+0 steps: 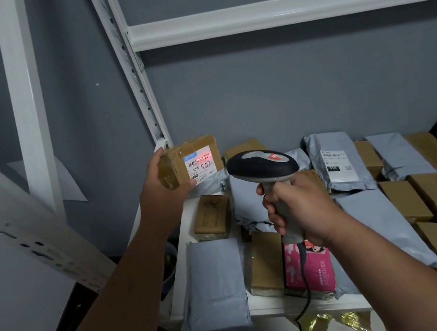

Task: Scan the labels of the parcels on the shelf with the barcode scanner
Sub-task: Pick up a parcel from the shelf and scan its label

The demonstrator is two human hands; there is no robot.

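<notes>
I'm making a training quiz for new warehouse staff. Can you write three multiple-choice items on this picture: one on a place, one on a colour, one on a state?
1. Where is the taped brown box being scanned?
A. Lying on the shelf
B. Held up in the left hand
C. On the floor

2. What colour is the light on its label?
A. Green
B. Blue
C. Red

3. What is the right hand doing?
A. Gripping the scanner
B. Resting open
C. Holding a bag

Answers: 1 B, fingers wrap the box above the shelf; 2 C, a red streak crosses the barcode; 3 A, fingers curl round its handle.
</notes>
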